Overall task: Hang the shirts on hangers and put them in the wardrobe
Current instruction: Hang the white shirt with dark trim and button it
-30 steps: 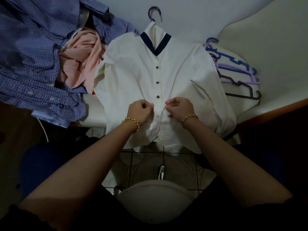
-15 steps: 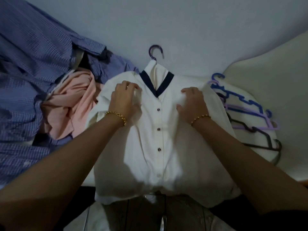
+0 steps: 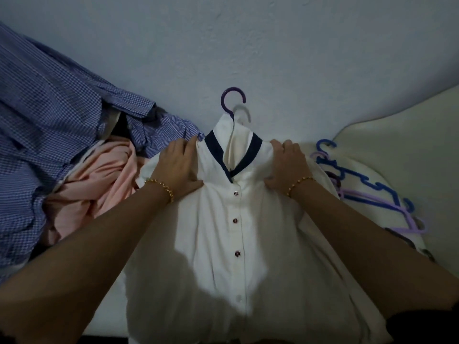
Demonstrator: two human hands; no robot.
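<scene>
Two hands are on the garment, one on each shoulder. The white button-front shirt with navy collar trim (image 3: 236, 244) lies flat, front up, with its collar towards the grey-blue wall (image 3: 248, 45). It is already threaded onto the purple plastic hanger (image 3: 233, 100), whose hook pokes out above the neckline. The placket looks buttoned all the way down.

The left hand (image 3: 177, 167) is spread flat on its shoulder, with the fingers (image 3: 183, 147) straight and the thumb angled in towards the collar. It is pressing the cloth, not grasping it. The right hand (image 3: 288, 165) sits on the other shoulder with its fingertips (image 3: 283, 145) bent over the ridge. Whether they pinch any cloth, I cannot tell. A gold bracelet shows on each wrist.

My read is that this is the seating step, squaring the shoulders over the hanger arms so the shirt hangs true. The next move calls for a grip on that hook, a clean lift so nothing slides off, then a carry to the wardrobe, which is nowhere in view.

Plenty waits. A heap of blue checked shirts (image 3: 49, 120) sits on the left with a crumpled peach garment (image 3: 99, 184) just beside the white one. A stack of blue, lilac and dark spare hangers (image 3: 367, 194) lies on the right. So the task looks early on.
</scene>
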